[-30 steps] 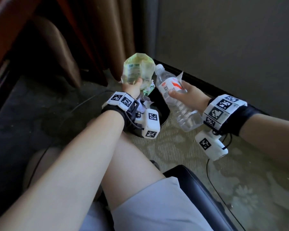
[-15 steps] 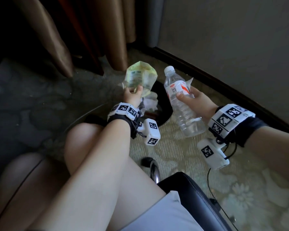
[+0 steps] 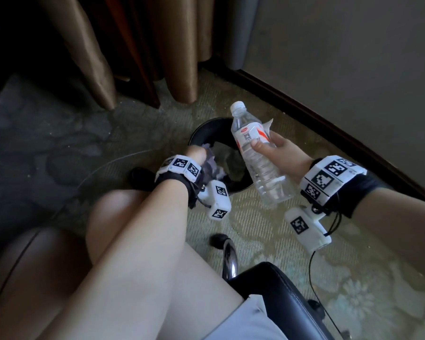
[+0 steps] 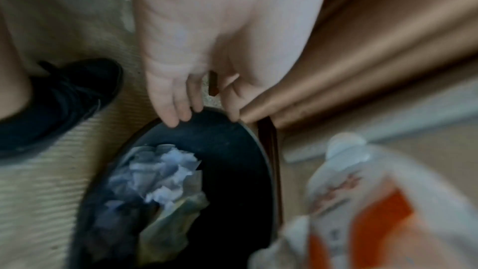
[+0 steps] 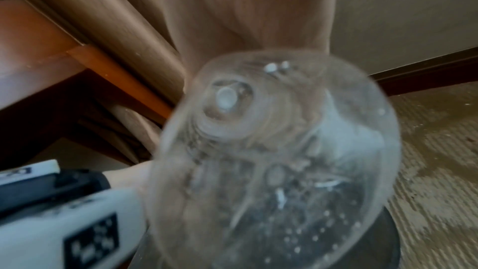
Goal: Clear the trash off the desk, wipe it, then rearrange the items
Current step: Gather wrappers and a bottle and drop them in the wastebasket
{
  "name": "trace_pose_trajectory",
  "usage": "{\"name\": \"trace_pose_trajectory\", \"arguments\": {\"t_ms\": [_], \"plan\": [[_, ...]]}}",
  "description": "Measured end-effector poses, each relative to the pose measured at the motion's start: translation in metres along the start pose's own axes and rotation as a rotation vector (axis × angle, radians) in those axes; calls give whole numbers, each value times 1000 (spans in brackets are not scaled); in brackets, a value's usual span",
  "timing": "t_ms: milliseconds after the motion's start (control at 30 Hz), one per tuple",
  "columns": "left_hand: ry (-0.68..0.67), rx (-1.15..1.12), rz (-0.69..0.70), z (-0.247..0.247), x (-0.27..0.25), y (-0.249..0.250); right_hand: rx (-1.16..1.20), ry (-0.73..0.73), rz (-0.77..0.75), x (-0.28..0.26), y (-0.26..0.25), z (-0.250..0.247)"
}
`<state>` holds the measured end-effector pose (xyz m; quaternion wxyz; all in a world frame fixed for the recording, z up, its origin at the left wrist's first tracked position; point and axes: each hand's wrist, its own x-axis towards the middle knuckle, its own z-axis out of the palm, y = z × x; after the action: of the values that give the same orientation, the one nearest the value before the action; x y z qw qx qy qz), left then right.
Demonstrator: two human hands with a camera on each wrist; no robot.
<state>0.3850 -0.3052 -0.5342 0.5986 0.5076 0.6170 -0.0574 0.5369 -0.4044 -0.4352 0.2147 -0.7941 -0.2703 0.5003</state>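
A: Why is the plastic bottle [image 3: 257,155] held tilted over the black bin [image 3: 201,130] rather than dropped at once?

B: It is gripped round its labelled middle by the right hand [image 3: 279,153], thumb across the front, cap end up and away, base toward the wrist. It is probably being kept back until the bin mouth is free, since the left hand [image 4: 186,81] is over the rim on the near side.

A: And how is that hand set?

B: In the left wrist view its fingers are seen loosely spread and pointing down at the rim, with nothing between them. Whether the rim is actually touched cannot be told, because that picture is blurred.

A: Where does the trash lie?

B: Crumpled pale paper [image 4: 155,173] and a greenish wrapper [image 4: 173,224] are seen inside the bin, which stands on the patterned carpet [image 3: 268,227] near the curtain [image 3: 182,50] and the wall. The bottle is the one piece not yet in.

A: So the stage is judged as?

B: Clearing is taken to be under way; wiping and rearranging are not yet begun.
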Motion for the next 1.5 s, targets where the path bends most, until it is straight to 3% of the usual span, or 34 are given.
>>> {"name": "trace_pose_trajectory", "arguments": {"t_ms": [100, 200, 300, 533, 833, 1067, 1267, 1500], "plan": [[130, -253, -63, -27, 3, 4, -6, -50, -14, 16, -5, 15], [160, -469, -90, -44, -4, 6, -42, -67, -13, 30, -12, 31], [157, -506, -97, -50, -10, 3, -207, -84, 13, 41, -14, 45], [128, -382, -80, -47, -22, 4, -484, -231, 38, 42, -26, 57], [103, -278, 92, -55, -63, 45, -402, -195, -13, 16, -50, 30], [158, 112, 329, -70, -118, 74, -397, -101, -129, -23, -80, 11], [125, 434, 481, -86, -179, 102, -400, -65, -246, -66, -110, 1], [239, 602, 603, -111, -246, 125, -437, -46, -358, -112, -145, -12]]}}
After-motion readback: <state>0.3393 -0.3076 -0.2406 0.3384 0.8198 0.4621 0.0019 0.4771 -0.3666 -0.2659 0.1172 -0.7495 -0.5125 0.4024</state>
